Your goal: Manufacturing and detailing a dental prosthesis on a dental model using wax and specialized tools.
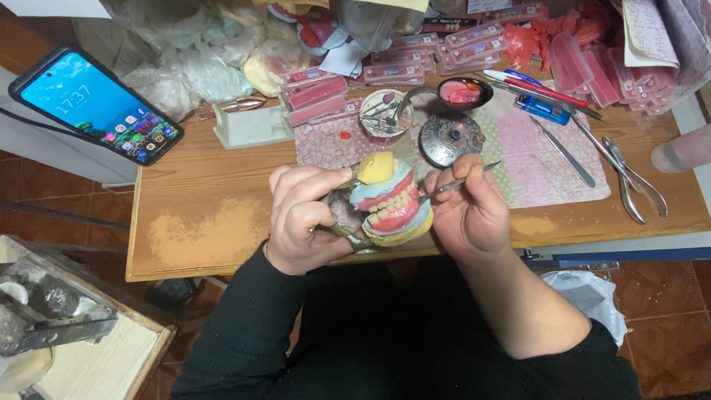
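The left hand [304, 218] is wrapped tight round a metal frame that carries a set of false teeth [390, 204] — pink gums, pale teeth, bedded on blue and yellow plaster blocks, held up over the near edge of the wooden table [215, 222]. The fingers curl round the back of it and the thumb presses in from the side, so the grip looks firm. Just to its right, the right hand [470, 211] is pinched shut on a thin metal tool [463, 180], held like a pen, its fine end lying right at the gum line on that side of the teeth.

Beyond the right hand sit a small round burner [449, 138], a spoon of pink wax [463, 92], a little cup of tool bits [385, 111], a blue lighter [542, 110] and, further right, pliers [629, 178]. Boxes of spare teeth [404, 67] are stacked behind. Past the left hand a phone [96, 105] leans with its screen lit.

To my eye the risk is in the tool hand — press too hard, or let the point skid, and it could gouge the soft pink wax or nudge a tooth out of line. The whole piece also hangs off the table edge, over the lap; a slackened left grip would drop it. And the burner sits close enough that a careless reach could catch a knuckle.
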